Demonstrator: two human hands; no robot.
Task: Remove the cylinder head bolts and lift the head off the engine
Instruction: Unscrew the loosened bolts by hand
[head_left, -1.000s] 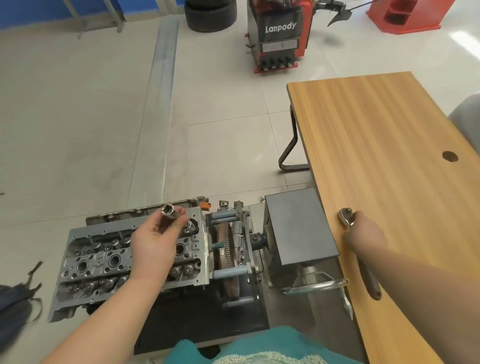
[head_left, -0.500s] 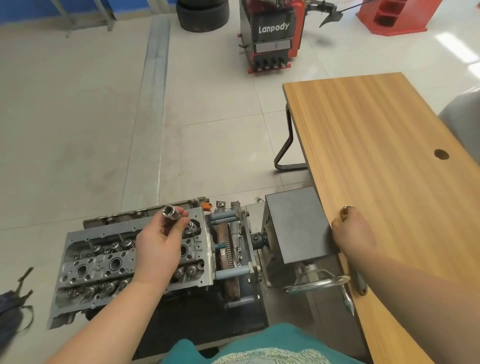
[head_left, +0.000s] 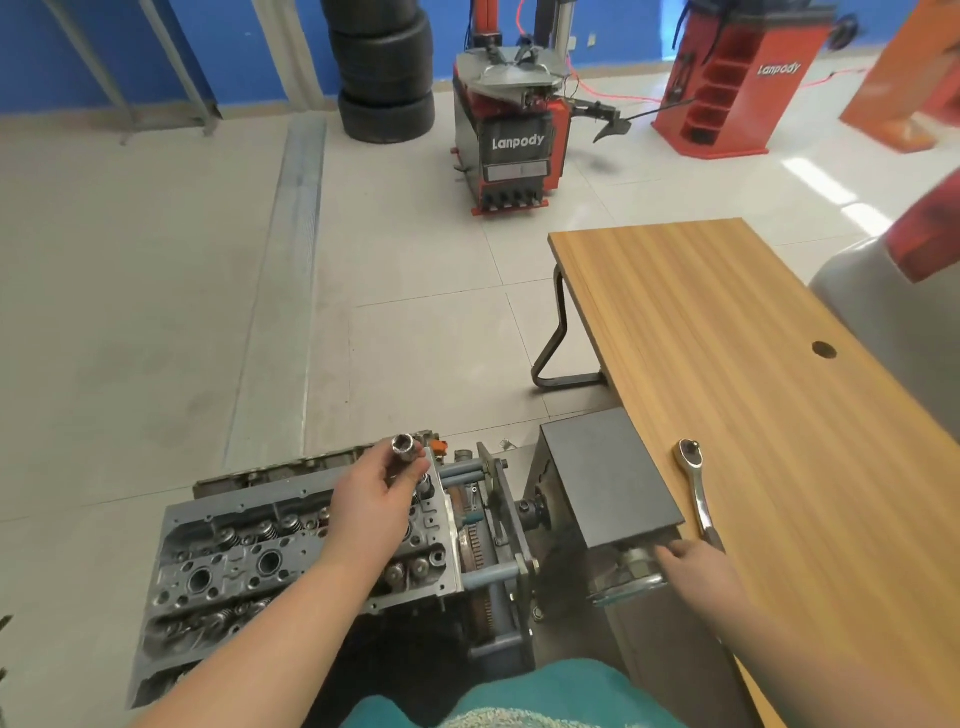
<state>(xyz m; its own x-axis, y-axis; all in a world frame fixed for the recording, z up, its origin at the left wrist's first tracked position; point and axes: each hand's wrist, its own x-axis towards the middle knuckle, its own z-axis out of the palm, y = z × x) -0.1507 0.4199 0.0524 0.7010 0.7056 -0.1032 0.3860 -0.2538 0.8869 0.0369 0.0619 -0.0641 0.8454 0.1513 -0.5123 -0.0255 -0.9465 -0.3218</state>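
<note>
Since the frame 1 second earlier, the right hand (head_left: 691, 569) has let go of the ratchet (head_left: 696, 491), which now lies alone on the wooden table (head_left: 779, 364), its handle end just beyond that hand's knuckles. The right hand has dropped off the table edge, and its fingers reach toward the metal hand wheel (head_left: 631, 584) under the dark box (head_left: 602, 478) of the engine stand; whether they are closed round it or only touching it I cannot tell. The left hand (head_left: 374, 512) has barely shifted: it pinches a socket (head_left: 404, 448) between thumb and fingertips, open end up, just above the far right corner of the cylinder head (head_left: 249, 566). Directly below that grip the head sits bolted-looking on the engine, valve springs and plug wells exposed, with no cover over them. No loose bolts show anywhere near either hand, so I judge the bolt removal as unproven at best and the lift as not yet done. Left to do, by my reading: join socket and ratchet, work the bolts, then raise the head clear.
</note>
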